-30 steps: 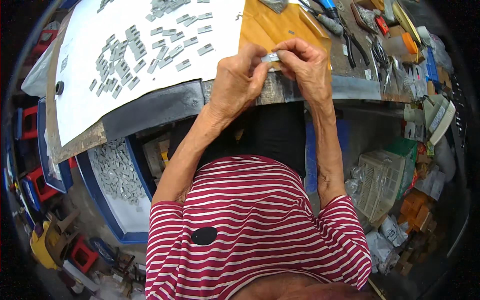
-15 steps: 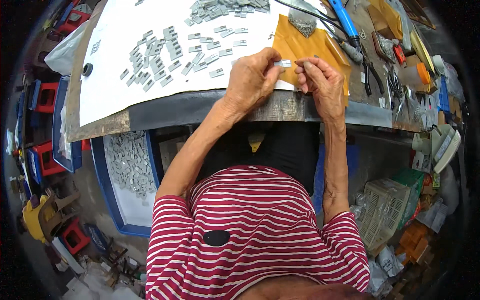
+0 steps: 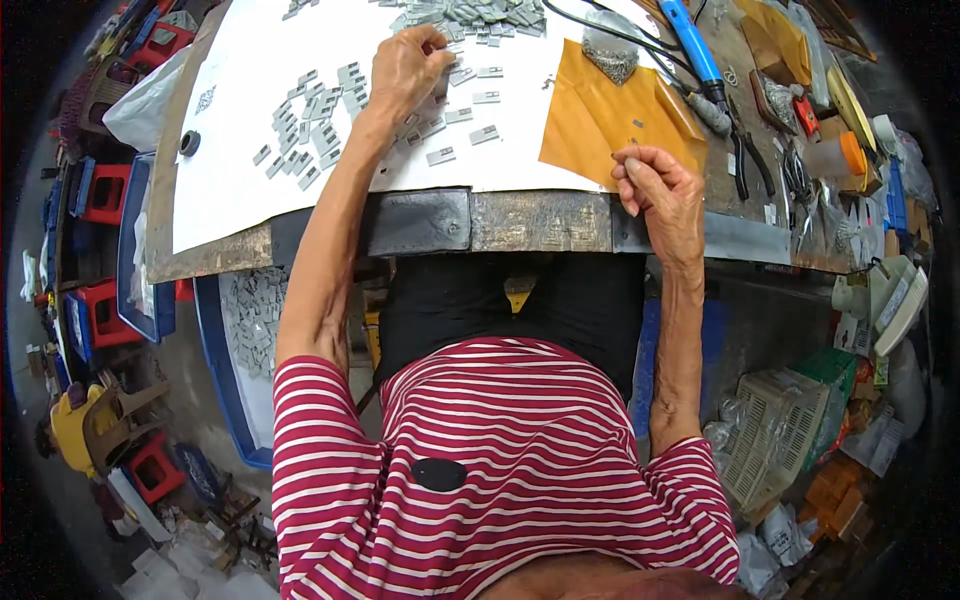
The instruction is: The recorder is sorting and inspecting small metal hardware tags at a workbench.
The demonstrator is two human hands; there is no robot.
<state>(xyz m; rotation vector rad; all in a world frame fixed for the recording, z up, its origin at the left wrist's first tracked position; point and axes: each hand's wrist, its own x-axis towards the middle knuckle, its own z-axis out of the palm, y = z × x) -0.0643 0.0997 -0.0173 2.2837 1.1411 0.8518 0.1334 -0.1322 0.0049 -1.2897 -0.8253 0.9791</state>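
My left hand (image 3: 405,72) is over the white sheet (image 3: 235,150), at the near edge of a heap of small grey flat pieces (image 3: 480,12). Its fingers are curled toward the thumb; whatever they hold, if anything, is hidden. Above the near edge of an orange-yellow sheet (image 3: 580,130), my right hand (image 3: 665,195) is closed in a pinch. A tiny dark bit may be at its fingertips, too small to name. More grey pieces (image 3: 440,155) lie singly beside the left wrist, and a tight group (image 3: 325,105) lies left of the forearm.
On the orange-yellow sheet rests a clear bag of tiny metal parts (image 3: 612,55). To its right are a blue-handled tool (image 3: 692,40) with a black cord and dark-handled pliers (image 3: 745,160). A black ring (image 3: 189,143) sits at far left. Below the table is a blue tray (image 3: 215,350).
My left hand has moved left and away from me, from beside the right hand to the heap; the grey piece it held no longer shows. My right hand stays pinched, slightly lower.
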